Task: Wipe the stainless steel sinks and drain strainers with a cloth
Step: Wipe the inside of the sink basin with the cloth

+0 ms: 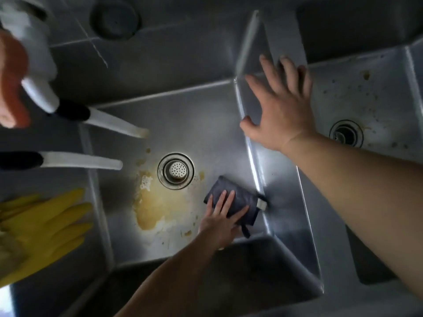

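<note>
Left hand (220, 217) presses flat, fingers straight, on the dark cloth (238, 205) just right of the drain strainer (175, 170); right hand (278, 104) rests spread on the sink (206, 124) divider.

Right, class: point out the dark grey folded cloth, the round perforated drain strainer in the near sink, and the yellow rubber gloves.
dark grey folded cloth (242, 197): head view, upper middle of fabric.
round perforated drain strainer (178, 169): head view, domed centre.
yellow rubber gloves (43, 227): head view, palm area.
</note>
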The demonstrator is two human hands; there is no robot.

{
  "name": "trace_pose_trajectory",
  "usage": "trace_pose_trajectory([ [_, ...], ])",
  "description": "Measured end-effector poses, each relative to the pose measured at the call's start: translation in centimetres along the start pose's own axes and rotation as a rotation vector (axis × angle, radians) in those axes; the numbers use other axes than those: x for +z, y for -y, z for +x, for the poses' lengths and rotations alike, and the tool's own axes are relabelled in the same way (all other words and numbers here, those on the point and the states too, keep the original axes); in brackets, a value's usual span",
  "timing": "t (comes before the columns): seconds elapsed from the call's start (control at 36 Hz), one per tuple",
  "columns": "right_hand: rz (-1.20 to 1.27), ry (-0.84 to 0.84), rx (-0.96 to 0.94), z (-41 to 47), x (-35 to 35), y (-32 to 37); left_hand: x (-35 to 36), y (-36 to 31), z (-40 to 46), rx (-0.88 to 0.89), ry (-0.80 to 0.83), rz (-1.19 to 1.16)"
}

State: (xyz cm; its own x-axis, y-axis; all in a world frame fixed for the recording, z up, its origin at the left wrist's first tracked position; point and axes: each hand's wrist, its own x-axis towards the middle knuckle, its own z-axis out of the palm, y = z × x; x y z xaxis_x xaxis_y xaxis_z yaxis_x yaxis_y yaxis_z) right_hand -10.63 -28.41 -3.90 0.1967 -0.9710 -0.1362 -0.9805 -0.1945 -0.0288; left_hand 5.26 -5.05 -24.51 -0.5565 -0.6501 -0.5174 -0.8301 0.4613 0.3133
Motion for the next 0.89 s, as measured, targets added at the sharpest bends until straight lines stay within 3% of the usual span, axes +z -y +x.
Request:
trace_pose_trajectory([
  [0.11, -0.022, 0.004, -0.023, -0.1, 0.1, 0.1, 1.4, -0.5, -4.0, 0.030, 0.085, -0.011],
  [0.31, 0.076, 0.020, -0.057, -2.3, -0.1, 0.0, -1.4, 0.2, -6.2, 0.019, 0.476, -0.326],
  [0.39, 0.075, 0.024, -0.081, -7.1, 0.5, 1.2, -4.6, 0.5, -7.8, 0.003, 0.443, -0.541],
  [0.5, 0.133, 0.040, -0.151, -15.6, 2.2, 4.8, -6.8, 1.9, -11.1, -0.286, 0.239, -0.795],
  [0.58, 0.240, 0.232, -0.100, -20.3, 4.4, 8.0, -7.9, 3.6, -14.4, -0.466, 0.100, -0.860],
  [0.67, 0.338, 0.641, 0.162, -22.3, 6.2, 10.2, -8.8, 4.9, -18.0, -0.567, 0.077, -0.836],
  [0.72, 0.443, 0.796, 0.339, -22.8, 7.1, 11.0, -9.3, 5.3, -20.1, -0.619, 0.127, -0.771],
  [0.81, 0.499, 0.875, 0.430, -23.2, 7.2, 11.8, -9.8, 4.4, -23.0, -0.640, 0.184, -0.586],
  [0.89, 0.508, 0.877, 0.423, -22.8, 6.0, 12.9, -10.2, 2.7, -25.1, -0.692, 0.114, -0.448],
])
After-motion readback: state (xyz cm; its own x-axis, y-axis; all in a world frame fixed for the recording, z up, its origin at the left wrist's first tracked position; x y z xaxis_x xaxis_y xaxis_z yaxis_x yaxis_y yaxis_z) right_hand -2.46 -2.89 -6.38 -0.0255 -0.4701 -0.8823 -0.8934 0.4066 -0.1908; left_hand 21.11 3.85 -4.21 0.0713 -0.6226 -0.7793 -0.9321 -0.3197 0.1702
